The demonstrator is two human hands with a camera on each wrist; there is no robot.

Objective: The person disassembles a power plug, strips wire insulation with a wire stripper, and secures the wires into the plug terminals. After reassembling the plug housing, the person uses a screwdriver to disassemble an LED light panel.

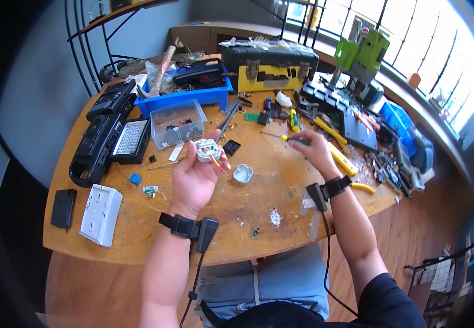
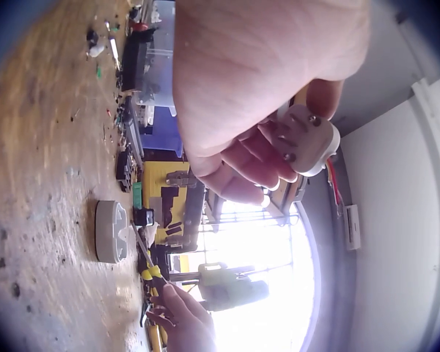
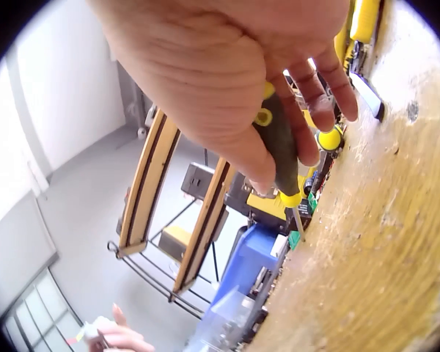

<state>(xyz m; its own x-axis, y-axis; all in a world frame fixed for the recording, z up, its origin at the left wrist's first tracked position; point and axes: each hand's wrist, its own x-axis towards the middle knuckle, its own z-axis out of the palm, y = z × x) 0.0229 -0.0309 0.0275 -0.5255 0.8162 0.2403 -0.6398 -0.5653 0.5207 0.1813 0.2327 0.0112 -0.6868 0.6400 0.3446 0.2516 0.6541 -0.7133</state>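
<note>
My left hand [image 1: 190, 186] holds up a white plastic electrical fitting [image 1: 208, 147] with red and orange wires coming out of it. In the left wrist view the underside of the fitting [image 2: 313, 143] shows screws, and the thumb and fingers grip its edge. Below it on the table lies a matching white cover [image 1: 243, 173], hollow side up. Over the right half of the table, my right hand [image 1: 320, 156] grips a screwdriver by its black and yellow handle [image 3: 282, 147]. Its thin shaft [image 1: 271, 134] points left, toward the fitting but well apart from it.
Behind the hands stand a clear plastic box [image 1: 178, 128], a blue tray [image 1: 185, 100] with a hammer [image 1: 163, 74], and a black and yellow toolbox [image 1: 269, 74]. A green drill press [image 1: 365, 52] is at back right. A white casing [image 1: 100, 214] lies front left; loose tools crowd the right edge.
</note>
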